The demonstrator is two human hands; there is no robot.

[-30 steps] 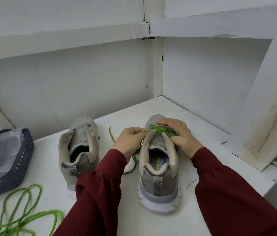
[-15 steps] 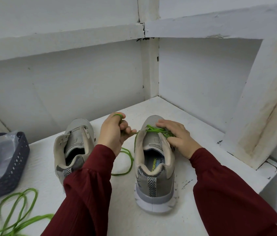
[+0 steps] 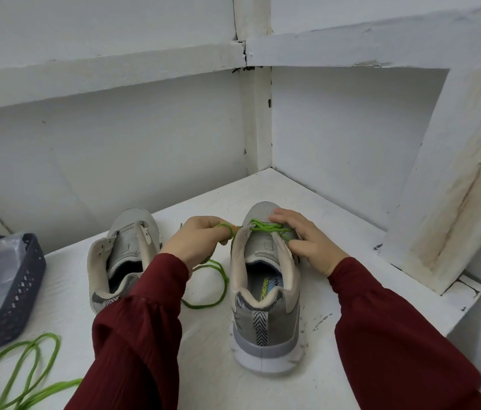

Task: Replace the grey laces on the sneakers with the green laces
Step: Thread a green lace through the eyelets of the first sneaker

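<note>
Curled the left hand [image 3: 200, 241] round a strand of the green lace [image 3: 265, 227], thumb and fingers closed on it just at 9 o'clock of the laced shoe [image 3: 265, 321]. Laid the right hand [image 3: 307, 241] fairly flat over the lacing from 3 o'clock, fingers straight and pressing, gripping nothing visible. Found the lace threaded across the front of that shoe. Traced its slack down in a loop onto the white shelf [image 3: 336, 350], at 6 o'clock of the left hand. Judged the lace light, soft and limp, likely to slide back through an eyelet unless kept taut, so best pinched close to its stiffer tip. Judged the shoe light yet steady on its flat sole, easily pinned from above. Noted the other shoe [image 3: 121, 253] at 9 o'clock, no lace visible in it. Noted also a spare green lace [image 3: 26, 374] at 7 o'clock, cut off at the bottom edge of view, and a dark basket [image 3: 11, 297] at 9 o'clock, partly out of view. Could not make out the lace tip inside the left fist, only an orange speck beside the fingers, nail or tip. Could not read the crossings under the right fingers either. Saw no grey laces anywhere.
</note>
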